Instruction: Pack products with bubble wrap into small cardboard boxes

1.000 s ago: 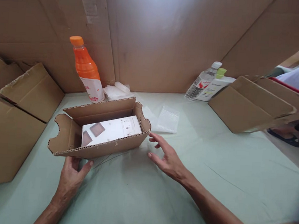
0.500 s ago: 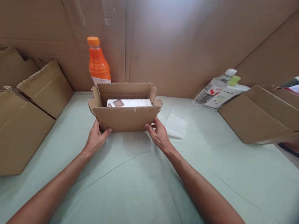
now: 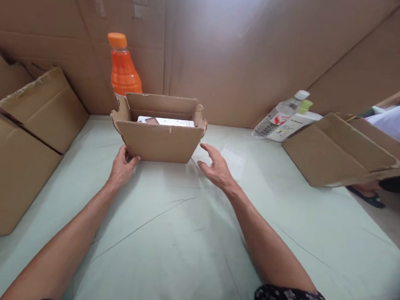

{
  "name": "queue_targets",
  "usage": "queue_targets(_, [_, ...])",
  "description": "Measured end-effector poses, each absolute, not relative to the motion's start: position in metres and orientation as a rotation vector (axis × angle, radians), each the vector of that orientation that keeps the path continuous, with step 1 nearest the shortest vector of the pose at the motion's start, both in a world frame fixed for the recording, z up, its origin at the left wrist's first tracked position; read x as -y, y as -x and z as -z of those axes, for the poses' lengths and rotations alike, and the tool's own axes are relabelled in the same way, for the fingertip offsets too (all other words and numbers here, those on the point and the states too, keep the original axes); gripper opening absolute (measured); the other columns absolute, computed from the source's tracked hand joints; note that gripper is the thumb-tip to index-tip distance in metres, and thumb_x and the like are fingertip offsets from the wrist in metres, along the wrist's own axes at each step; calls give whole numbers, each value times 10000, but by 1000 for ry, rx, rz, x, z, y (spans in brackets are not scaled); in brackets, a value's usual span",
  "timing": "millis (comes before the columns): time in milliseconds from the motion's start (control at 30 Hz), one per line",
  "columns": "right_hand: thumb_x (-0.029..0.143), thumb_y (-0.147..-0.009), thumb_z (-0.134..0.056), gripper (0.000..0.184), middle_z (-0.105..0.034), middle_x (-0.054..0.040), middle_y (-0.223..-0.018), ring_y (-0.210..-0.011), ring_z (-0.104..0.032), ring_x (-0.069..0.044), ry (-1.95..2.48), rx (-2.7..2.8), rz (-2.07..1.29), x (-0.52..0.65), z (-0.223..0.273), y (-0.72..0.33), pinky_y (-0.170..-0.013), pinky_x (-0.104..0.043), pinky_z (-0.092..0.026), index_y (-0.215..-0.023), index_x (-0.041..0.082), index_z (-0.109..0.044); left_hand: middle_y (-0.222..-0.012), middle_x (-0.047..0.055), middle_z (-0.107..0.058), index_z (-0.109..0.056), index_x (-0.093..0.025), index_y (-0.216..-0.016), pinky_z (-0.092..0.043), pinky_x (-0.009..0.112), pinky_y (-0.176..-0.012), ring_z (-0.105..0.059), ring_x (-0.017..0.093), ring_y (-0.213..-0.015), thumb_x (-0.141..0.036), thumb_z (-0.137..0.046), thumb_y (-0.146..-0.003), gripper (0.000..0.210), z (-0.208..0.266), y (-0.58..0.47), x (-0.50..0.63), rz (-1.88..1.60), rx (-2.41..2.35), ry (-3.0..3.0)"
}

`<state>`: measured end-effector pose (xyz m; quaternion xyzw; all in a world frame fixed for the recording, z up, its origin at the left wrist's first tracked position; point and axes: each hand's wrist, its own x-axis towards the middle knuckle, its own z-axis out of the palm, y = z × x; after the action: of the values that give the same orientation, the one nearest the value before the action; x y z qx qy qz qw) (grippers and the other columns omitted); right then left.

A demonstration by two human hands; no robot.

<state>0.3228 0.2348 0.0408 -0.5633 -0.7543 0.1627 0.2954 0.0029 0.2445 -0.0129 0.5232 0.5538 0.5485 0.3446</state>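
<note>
An open cardboard box (image 3: 159, 142) stands in the middle of the green-covered surface, its flaps raised. Inside it, the top of a white printed carton (image 3: 166, 121) shows above the front wall. My left hand (image 3: 121, 167) grips the box's lower left corner, thumb at the front and some fingers hidden by the side. Just off the lower right corner, my right hand (image 3: 215, 168) is open, thumb and fingers apart, with nothing in it. A clear plastic packet (image 3: 234, 160) lies flat behind my right hand, partly covered by it.
An orange bottle (image 3: 125, 71) stands behind the box. At the back right, a clear bottle (image 3: 279, 115) and a white tube (image 3: 294, 125) lean beside a cardboard box (image 3: 333, 152). Larger open cartons (image 3: 20, 169) stand at left. A cardboard wall (image 3: 210, 54) closes the back.
My right hand has let go of the box's right corner and opened slightly away from it. My left hand keeps its hold. The whole view has shifted a little.
</note>
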Motion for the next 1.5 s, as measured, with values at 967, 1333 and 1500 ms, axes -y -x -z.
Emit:
queue_targets(967, [48, -846, -605, 162, -657, -41, -724, -809, -585, -232, 1204, 2798, 59, -54, -112, -319, -809, -390, -346, -783, 196, -589, -641, -64, -540, -596, -171, -935, -405, 233, -539, -514, 116, -529, -222, -551, -728, 217, -36, -25, -149, -829, -1543, -1388])
queue_targets(1333, [77, -947, -484, 190, -650, -50, -829, -798, -502, -190, 685, 2950, -506, -47, -108, -221, -854, -365, -354, -1020, 172, -630, -1317, 142, -637, -465, -162, -1475, -504, 417, -957, -617, 274, -1123, -245, -652, -744, 760, -47, -3, -144, -940, -1730, -1548])
queue_targets(1500, [88, -919, -567, 242, -699, -55, -865, -823, -587, -184, 754, 2875, -672, -86, -106, -215, -860, -352, -386, -1106, 185, -685, -1356, 121, -663, -370, -209, -1554, -478, 430, -1080, -620, 254, -1222, -221, -601, -802, 787, -59, 15, -56, -852, -1290, -1600])
